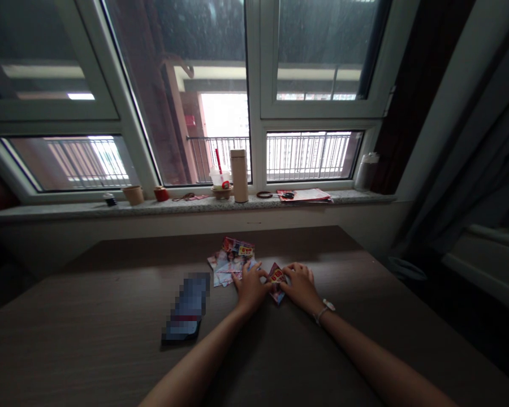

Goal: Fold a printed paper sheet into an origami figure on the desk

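Both my hands rest on the dark wooden table (110,339), pressed on a small folded piece of coloured paper (276,277) that lies between them. My left hand (250,287) has its fingers bent down on the paper's left side. Pinching the right side is my right hand (300,285), which wears a thin bracelet at the wrist. Just beyond the left hand lies a small heap of colourful printed sheets (231,257).
A dark phone (187,308) lies flat to the left of my hands. The window sill (68,209) behind the table carries a tall beige flask (239,176), cups, a small bowl, scissors (280,195) and red papers (307,195). A white kettle (366,169) stands at its right end.
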Demonstrator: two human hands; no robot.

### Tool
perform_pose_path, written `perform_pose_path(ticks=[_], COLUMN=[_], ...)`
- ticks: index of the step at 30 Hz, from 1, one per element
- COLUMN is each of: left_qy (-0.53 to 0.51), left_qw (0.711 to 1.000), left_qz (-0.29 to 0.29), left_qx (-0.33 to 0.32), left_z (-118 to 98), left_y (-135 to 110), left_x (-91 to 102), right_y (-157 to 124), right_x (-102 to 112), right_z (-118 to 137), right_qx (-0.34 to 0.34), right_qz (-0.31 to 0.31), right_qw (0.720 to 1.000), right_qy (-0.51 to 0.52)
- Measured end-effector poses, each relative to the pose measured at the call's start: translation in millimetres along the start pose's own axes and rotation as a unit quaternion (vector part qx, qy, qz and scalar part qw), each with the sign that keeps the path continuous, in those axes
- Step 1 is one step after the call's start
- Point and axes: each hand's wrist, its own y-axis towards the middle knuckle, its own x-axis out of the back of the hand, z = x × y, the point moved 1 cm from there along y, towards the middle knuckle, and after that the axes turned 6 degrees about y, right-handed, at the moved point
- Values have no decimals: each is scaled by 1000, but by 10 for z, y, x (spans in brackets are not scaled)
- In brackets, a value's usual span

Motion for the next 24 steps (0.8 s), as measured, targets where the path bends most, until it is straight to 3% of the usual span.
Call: perform_pose_path(ticks=[7,12,17,24], left_qy=[-5,-4,-3,4], left_qw=[1000,1000,1000,1000], left_qz=[-5,-7,-8,-16], left_qx=[3,-3,-10,-9], left_z=[26,51,71,85], left_y=[4,8,13,19], left_x=[-14,-13,-27,-56], right_y=[24,95,139,147], right_x=[-36,-48,-23,-80], right_z=[-90,-295,-476,-525], right_qx=[13,31,68,82], right_qz=[-8,-23,14,5], right_qw=[999,990,974,974], right_qy=[33,137,214,213])
